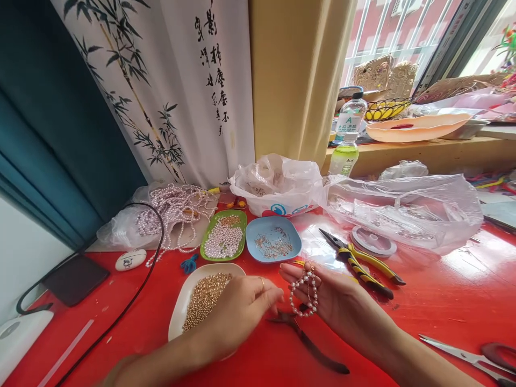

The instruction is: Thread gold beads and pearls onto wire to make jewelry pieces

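Our right hand (350, 303): lower right of centre, palm up, fingers loosely spread beneath the beaded strand (305, 293), which lies looped across them.
Our left hand (242, 309): lower centre, over the edge of the white dish (176, 317) of gold beads (203, 298); fingers curled narrow, whether they pinch anything we cannot tell.
Bench (139, 344): red; we see the green tray (204, 244) and blue tray (274, 257) side by side mid-frame.

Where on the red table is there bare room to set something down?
Red tabletop lies bare between the black cable and cream dish, and between the yellow-black pliers and scissors. The back is crowded with bags, strung beads and trays.
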Tool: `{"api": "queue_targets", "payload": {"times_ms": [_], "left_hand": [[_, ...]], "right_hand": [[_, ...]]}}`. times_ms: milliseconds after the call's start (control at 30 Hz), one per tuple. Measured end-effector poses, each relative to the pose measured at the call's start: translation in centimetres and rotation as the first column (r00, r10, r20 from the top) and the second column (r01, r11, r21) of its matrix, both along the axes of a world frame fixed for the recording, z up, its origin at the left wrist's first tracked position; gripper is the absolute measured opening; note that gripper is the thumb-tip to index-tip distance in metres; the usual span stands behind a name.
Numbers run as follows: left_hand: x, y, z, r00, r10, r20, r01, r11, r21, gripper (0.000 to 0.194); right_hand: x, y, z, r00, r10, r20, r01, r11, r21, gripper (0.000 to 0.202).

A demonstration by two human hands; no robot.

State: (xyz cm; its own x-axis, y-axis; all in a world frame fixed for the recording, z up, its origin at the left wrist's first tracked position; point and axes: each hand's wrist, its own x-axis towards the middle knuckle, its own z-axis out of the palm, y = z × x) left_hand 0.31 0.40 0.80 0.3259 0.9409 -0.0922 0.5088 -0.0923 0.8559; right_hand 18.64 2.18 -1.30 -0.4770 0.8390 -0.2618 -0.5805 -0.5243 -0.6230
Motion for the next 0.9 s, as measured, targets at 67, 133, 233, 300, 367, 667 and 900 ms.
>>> {"api": "queue_targets", "payload": {"times_ms": [67,133,233,300,367,667,900], "left_hand": [[0.0,0.0,-0.1,1.0,0.0,-0.003,0.0,1.0,-0.007,0.032],[0.0,0.0,-0.1,1.0,0.0,-0.007,0.0,1.0,-0.01,0.032],[0.0,0.0,-0.1,1.0,-0.003,-0.005,0.003,1.0,-0.019,0.031],[0.0,0.0,-0.1,1.0,-0.002,-0.01,0.002,1.0,-0.029,0.031],[-0.1,0.1,-0.1,1.0,0.003,-0.017,-0.004,0.999,-0.032,0.031],[0.0,0.0,-0.4,1.0,0.001,0.006,-0.001,0.999,-0.05,0.028],[0.1,-0.2,-0.4,0.995,-0.025,0.096,0.03,0.998,-0.048,0.026]], "right_hand": [[0.0,0.0,-0.1,1.0,-0.001,-0.021,0.0,0.999,-0.033,0.015],[-0.2,-0.1,-0.3,0.999,-0.009,-0.033,0.007,0.999,-0.054,0.01],[-0.5,-0.3,-0.5,1.0,0.0,-0.024,-0.002,0.997,-0.075,0.006],[-0.4,-0.2,-0.5,0.999,0.003,0.037,-0.001,0.999,-0.044,0.013],[0.1,0.4,-0.3,0.972,-0.066,0.226,0.051,0.996,0.072,0.024],[3.1,5.0,-0.7,-0.336,-0.674,0.658,-0.637,0.677,0.368,0.028],[1.4,7.6,-1.8,-0.405,-0.657,0.636,-0.661,0.691,0.292,0.031]]}}
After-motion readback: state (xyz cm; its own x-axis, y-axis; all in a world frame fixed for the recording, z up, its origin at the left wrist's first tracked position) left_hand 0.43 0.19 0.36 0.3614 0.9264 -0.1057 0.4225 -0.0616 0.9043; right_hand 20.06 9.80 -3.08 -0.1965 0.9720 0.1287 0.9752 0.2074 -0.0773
